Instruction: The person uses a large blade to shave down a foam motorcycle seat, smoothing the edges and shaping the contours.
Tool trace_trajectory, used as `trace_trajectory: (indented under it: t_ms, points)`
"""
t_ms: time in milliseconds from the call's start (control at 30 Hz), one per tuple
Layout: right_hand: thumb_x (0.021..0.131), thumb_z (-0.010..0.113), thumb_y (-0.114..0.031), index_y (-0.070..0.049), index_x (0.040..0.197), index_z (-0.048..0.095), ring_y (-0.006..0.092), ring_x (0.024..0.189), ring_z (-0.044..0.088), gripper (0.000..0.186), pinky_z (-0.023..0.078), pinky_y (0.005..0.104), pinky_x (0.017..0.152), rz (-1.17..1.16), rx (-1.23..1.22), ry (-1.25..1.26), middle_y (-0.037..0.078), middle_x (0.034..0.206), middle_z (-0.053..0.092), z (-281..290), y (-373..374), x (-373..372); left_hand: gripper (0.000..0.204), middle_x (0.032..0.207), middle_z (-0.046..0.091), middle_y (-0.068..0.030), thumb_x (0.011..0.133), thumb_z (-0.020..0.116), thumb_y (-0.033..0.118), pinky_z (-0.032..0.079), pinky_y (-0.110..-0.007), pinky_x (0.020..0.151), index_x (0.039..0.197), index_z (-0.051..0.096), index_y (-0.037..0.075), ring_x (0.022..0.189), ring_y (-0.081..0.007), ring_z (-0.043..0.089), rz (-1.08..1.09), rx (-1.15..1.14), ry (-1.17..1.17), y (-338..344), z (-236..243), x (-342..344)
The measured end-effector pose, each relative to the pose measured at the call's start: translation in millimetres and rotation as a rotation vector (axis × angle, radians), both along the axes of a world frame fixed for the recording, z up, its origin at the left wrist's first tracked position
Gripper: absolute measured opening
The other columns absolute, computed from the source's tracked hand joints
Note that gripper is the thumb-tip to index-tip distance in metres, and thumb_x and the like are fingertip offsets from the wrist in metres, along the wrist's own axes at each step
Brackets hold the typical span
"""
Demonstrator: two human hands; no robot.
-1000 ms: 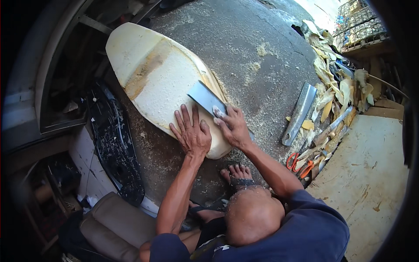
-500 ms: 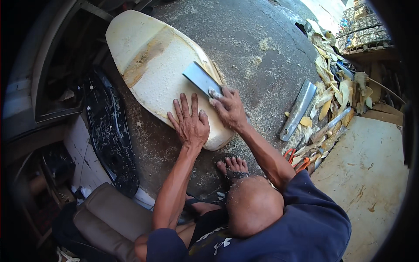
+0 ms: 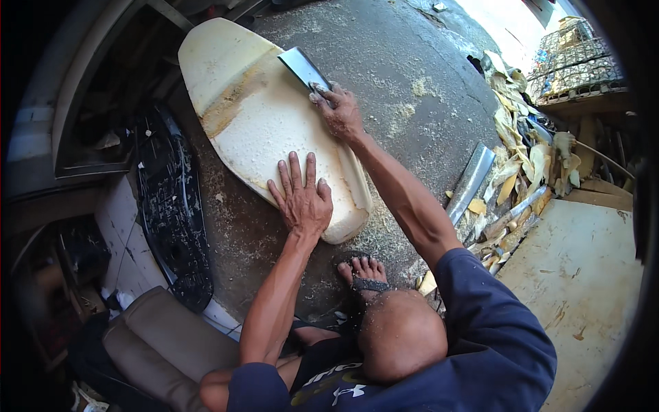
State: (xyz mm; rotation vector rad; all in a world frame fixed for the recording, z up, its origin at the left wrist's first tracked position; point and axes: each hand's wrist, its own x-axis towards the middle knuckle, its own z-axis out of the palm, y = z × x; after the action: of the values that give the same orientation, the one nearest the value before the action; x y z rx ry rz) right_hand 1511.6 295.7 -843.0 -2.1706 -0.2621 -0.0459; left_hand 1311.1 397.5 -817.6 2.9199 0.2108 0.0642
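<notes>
Much of the long pale foam block [image 3: 276,127], laid on the dark ground [image 3: 395,120], seems to be already shaved; a rough brownish band [image 3: 230,103] towards its far end seems left. Its surface is dotted with crumbs [image 3: 248,136]. It is pressed by the left hand [image 3: 307,206], fingers spread, nothing gripped. At its right edge, a metal blade [image 3: 303,66] is held in the right hand [image 3: 341,118], fingers curled around.

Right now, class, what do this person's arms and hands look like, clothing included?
Short navy sleeves leave the forearms bare. The left hand and right hand wear no gloves; no watch or bracelet shows.
</notes>
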Motion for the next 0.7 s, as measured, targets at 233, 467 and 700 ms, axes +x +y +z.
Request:
trace_trajectory:
  t_ms: [233, 467, 700]
  points:
    - [0.097, 0.07, -0.022, -0.01, 0.13, 0.073, 0.0359, 0.119, 0.057, 0.035, 0.044, 0.0448, 0.108, 0.013, 0.023, 0.116, 0.017, 0.136, 0.063, 16, -63, -194, 0.068, 0.172, 0.023, -0.0125, 0.099, 0.05, 0.035, 0.008, -0.068, 0.124, 0.164, 0.033, 0.027, 0.159, -0.0403, 0.018, 0.05, 0.049, -0.005, 8, -2, -8]
    - [0.099, 0.069, -0.029, -0.007, 0.121, 0.075, 0.0386, 0.105, 0.056, 0.032, 0.045, 0.0461, 0.098, 0.042, 0.013, 0.059, 0.018, 0.123, 0.065, 3, -24, -71, 0.063, 0.17, 0.028, -0.014, 0.1, 0.052, 0.029, 0.011, -0.069, 0.123, 0.162, 0.039, 0.022, 0.157, -0.0407, 0.022, 0.034, -0.005, -0.009, 2, 12, 1]
    - [0.098, 0.069, -0.023, -0.008, 0.127, 0.073, 0.0342, 0.108, 0.057, 0.033, 0.045, 0.0439, 0.1, 0.012, 0.035, 0.149, 0.015, 0.121, 0.067, 33, -46, -140, 0.065, 0.173, 0.022, -0.0127, 0.101, 0.05, 0.034, 0.009, -0.069, 0.123, 0.163, 0.035, 0.025, 0.158, -0.0405, 0.019, 0.057, 0.011, -0.012, 4, 7, 0]
